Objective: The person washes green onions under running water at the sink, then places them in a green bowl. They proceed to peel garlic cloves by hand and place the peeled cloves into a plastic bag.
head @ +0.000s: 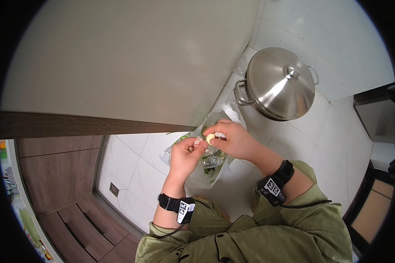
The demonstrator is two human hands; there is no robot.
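Over an open plastic bag (202,180), my two hands meet at a pale yellow garlic clove (209,139). My right hand (237,139) pinches the clove between thumb and fingers. Beside the clove, a small dark red and whitish thing (221,136) shows in the same hand; its full shape is hidden. My left hand (186,156) holds papery garlic skin (197,141) at its fingertips, touching or very near the clove. Inside the bag lie green leafy scraps (211,170) and crumpled clear plastic (213,161).
A lidded stainless steel pot (279,88) stands on the tiled floor (144,171) beyond my right hand. A large pale panel (125,65) with a brown lower edge overhangs the left side. Wood-look cabinet fronts (59,177) and a floor drain (114,189) are at left.
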